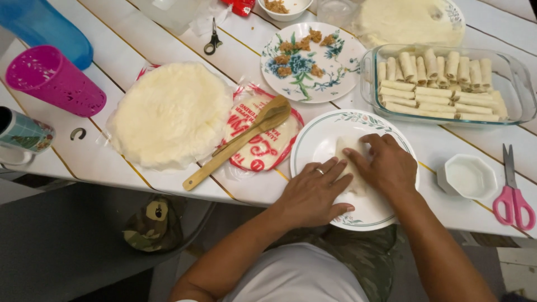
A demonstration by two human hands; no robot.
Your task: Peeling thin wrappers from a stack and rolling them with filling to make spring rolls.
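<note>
Head cam, looking down at a white plank table (168, 39). Both hands are on a pale wrapper (349, 146) that sits on a white plate (313, 146) with a leafy rim, right at the near table edge. The left hand (314, 193) lies flat on it with fingers stretched out and together, ring on 1 finger. The right hand (386, 165) has its fingers curled down over the wrapper's far part, pressing rather than pinching as far as I can see.

Just left of the plate there's a wooden spoon (240, 140) lying across a red-printed wrapper packet (268, 154), and beside that a round stack of wrappers (170, 114). Behind the plate: a floral plate with filling lumps (305, 61), and a glass baking dish (517, 84) packed with finished rolls (436, 84). Pink scissors (513, 196) and a small white dish (470, 176) sit on the right.
</note>
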